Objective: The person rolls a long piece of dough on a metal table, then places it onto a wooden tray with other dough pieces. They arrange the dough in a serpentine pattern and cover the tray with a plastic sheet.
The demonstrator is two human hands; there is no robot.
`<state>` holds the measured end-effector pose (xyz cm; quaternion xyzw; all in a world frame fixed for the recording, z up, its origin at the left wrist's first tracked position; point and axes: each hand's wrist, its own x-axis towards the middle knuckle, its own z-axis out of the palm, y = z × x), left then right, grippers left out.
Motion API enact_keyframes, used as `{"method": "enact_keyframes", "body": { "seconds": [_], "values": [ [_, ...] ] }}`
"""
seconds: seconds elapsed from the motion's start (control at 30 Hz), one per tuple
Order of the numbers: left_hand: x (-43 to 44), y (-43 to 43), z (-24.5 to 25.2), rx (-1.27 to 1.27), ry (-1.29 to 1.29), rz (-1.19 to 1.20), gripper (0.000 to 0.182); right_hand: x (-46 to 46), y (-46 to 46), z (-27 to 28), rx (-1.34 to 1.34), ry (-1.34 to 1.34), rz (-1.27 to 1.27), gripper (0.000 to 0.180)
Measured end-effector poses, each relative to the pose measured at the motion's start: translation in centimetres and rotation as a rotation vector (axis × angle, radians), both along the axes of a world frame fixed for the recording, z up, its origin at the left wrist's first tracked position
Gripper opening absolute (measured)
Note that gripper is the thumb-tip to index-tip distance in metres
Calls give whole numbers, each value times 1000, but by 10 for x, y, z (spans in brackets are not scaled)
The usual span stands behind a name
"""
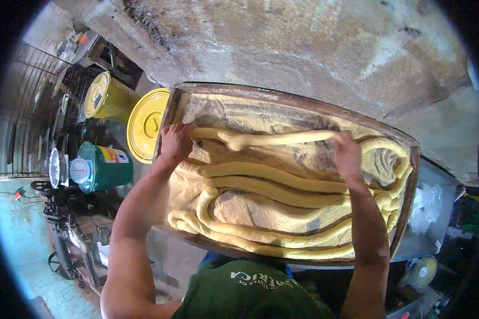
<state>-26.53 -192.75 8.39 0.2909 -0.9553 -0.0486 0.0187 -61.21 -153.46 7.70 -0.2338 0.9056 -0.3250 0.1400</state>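
A pale yellow dough rope (287, 138) stretches between my hands over a wooden tray (408, 175) spread with tan crumbs or coarse flour. At the tray's left edge, my left hand (177, 140) is closed around one end of it. My right hand (347, 153), slightly blurred, grips the other end near the tray's right side. A short lump shows on the rope left of its middle. Below it lie several thick dough ropes (271, 175), running side by side across the tray. Their ends bend and overlap at the right, partly behind my right forearm. Another curls in a loop at the lower left.
A stained wall (303, 52) rises behind the tray. To the left stand a yellow lidded bucket (107, 95), a round yellow lid (148, 125), a green bucket (103, 167) and a dial scale (80, 170). Clear plastic (425, 207) lies beyond the right edge.
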Motion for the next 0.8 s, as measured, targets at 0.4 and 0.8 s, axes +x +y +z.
{"method": "enact_keyframes", "body": {
  "seconds": [0.4,0.8],
  "values": [
    [-45,-43,-26,114,-101,-125,66,19,-3,-44,333,569,-152,85],
    [-51,-72,21,-265,-358,-84,59,41,-39,29,246,314,-175,49]
  ]
}}
